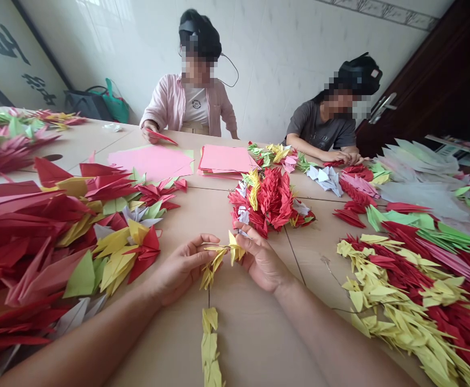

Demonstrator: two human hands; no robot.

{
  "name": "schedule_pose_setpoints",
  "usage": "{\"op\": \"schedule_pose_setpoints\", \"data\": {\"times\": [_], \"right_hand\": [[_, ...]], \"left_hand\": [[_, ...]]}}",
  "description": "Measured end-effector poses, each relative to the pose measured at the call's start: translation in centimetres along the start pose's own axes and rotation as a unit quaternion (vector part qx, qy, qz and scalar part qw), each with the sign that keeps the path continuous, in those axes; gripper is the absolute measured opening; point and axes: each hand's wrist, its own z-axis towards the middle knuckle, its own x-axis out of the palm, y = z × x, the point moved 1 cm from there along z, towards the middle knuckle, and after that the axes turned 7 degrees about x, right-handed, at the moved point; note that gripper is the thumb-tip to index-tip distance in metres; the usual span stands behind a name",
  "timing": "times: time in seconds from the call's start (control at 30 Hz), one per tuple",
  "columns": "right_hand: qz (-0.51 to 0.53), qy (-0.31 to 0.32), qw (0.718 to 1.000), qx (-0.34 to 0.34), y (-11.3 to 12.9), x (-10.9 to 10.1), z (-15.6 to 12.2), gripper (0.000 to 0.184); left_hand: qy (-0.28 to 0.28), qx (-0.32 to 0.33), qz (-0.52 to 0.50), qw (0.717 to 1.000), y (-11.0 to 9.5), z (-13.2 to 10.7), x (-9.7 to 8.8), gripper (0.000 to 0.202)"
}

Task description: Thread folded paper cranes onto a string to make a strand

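Observation:
Both my hands are raised over the near middle of the table, close together. My left hand [186, 266] pinches a dark string strung with folded yellow paper pieces [215, 263]. Between the thumb and fingers of my right hand [261, 258] is one folded yellow paper piece [235, 248], close to the string's upper end. Below my left hand the string [209, 296] shows bare for a short stretch. Farther down, a yellow paper strand [209, 344] lies toward the near edge. Whether the right-hand piece is threaded on the string I cannot tell.
A heap of folded red, yellow and green paper [37, 226] covers the left side. Yellow and red strands [400, 301] lie at right. Ahead are a red paper bundle [269, 199] and pink sheets [225, 158]. Two people in headsets sit across the table, handling red paper.

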Motion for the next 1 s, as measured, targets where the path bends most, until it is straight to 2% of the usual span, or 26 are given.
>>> {"op": "schedule_pose_setpoints", "data": {"times": [0.13,0.33,0.53,0.8,1.0], "right_hand": [[-0.031,0.024,0.999,0.009,-0.25,0.19,-0.4,0.066],[-0.076,0.044,0.996,0.007,-0.51,0.21,-0.5,0.068],[-0.054,0.019,0.998,-0.002,-0.35,-0.02,-0.25,0.06],[-0.02,-0.009,1.0,-0.003,-0.09,-0.06,-0.05,0.056],[-0.047,0.008,0.999,0.008,-0.55,0.65,-0.5,0.072]], "left_hand": [[0.006,0.011,0.009,1.0,0.37,-0.01,-0.02,0.019],[0.005,0.009,0.008,1.0,0.53,-0.04,0.07,0.021],[-0.004,0.01,0.001,1.0,0.53,0.11,-0.13,0.028],[-0.007,0.014,-0.012,1.0,0.33,0.11,-0.05,0.025],[-0.003,0.024,-0.004,1.0,0.77,0.14,-0.23,0.028]]}}
